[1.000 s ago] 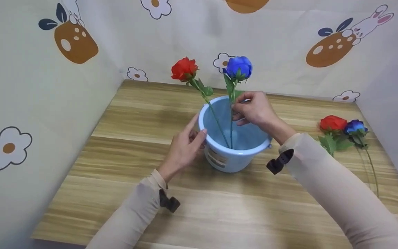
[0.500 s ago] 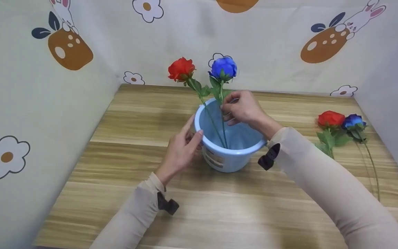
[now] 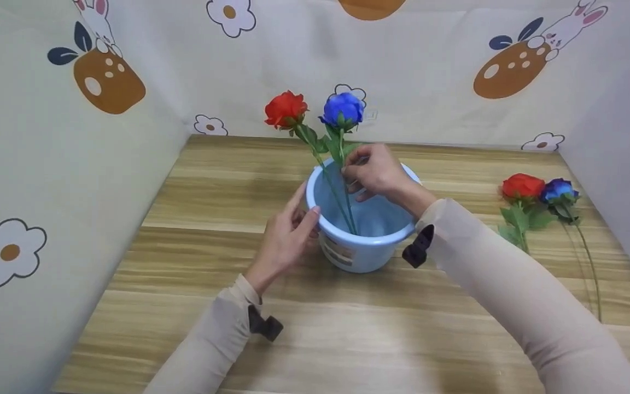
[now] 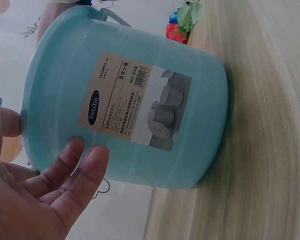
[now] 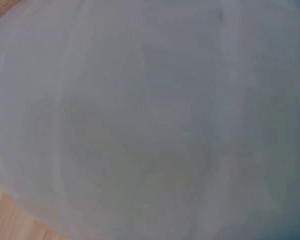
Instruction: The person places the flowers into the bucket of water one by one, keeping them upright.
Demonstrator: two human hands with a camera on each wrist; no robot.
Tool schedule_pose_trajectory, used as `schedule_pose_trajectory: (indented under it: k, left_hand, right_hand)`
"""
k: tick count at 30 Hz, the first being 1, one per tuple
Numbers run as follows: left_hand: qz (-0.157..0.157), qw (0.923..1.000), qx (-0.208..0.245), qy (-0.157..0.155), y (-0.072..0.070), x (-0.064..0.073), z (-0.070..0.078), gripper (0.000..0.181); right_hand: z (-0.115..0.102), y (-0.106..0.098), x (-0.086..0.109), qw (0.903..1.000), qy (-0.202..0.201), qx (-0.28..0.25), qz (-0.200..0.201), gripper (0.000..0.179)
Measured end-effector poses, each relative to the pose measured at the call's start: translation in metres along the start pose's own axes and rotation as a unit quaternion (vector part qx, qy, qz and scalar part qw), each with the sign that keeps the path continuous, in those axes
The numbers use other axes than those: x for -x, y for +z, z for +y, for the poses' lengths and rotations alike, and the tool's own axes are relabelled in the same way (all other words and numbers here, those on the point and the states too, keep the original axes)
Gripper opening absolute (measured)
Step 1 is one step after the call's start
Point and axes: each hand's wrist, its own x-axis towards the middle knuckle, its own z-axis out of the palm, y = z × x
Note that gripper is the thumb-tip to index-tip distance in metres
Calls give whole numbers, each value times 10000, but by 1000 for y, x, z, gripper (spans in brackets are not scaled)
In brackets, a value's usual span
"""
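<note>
Pinching: right hand [image 3: 376, 171], thumb and fingertips drawn together on the stem of one standing blue flower [image 3: 343, 110].
Standing blue flower: bloom and leaves above the pinch; lower stem beneath it, inside the pale blue bucket [image 3: 369, 239].
Bucket: beneath and around the pinch, upright on a wood-grain table [image 3: 184, 328]; printed label [image 4: 135, 102] on the outer wall.
Standing red flower [image 3: 286, 110]: bloom left of and above the pinch, leaning leftward; stem inside the bucket, its lower end just beside the blue flower's.
Left hand [image 3: 285, 235]: left of and below the pinch; fingers spread along the bucket's outer side, thumb at the rim.
Lying red flower [image 3: 523, 187] and lying blue flower [image 3: 560, 191]: well right of the pinch, side by side on the table.
Patterned wall [image 3: 402, 54]: beyond the pinch.
</note>
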Motion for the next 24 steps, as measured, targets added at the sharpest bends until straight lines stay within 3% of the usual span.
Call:
schedule_pose_trajectory:
  k: [8, 12, 24]
  left_hand:
    - [67, 9997, -69, 212, 0, 0, -2, 63]
    - [25, 9999, -21, 155, 0, 0, -2, 64]
    - [-5, 10000, -55, 65, 0, 0, 0, 65]
  right_hand:
    - [3, 1, 1, 9998, -138, -26, -165, 25]
    - [4, 1, 1, 9997, -136, -30, -187, 25]
    - [7, -17, 2, 9991, -121, -377, 128, 28]
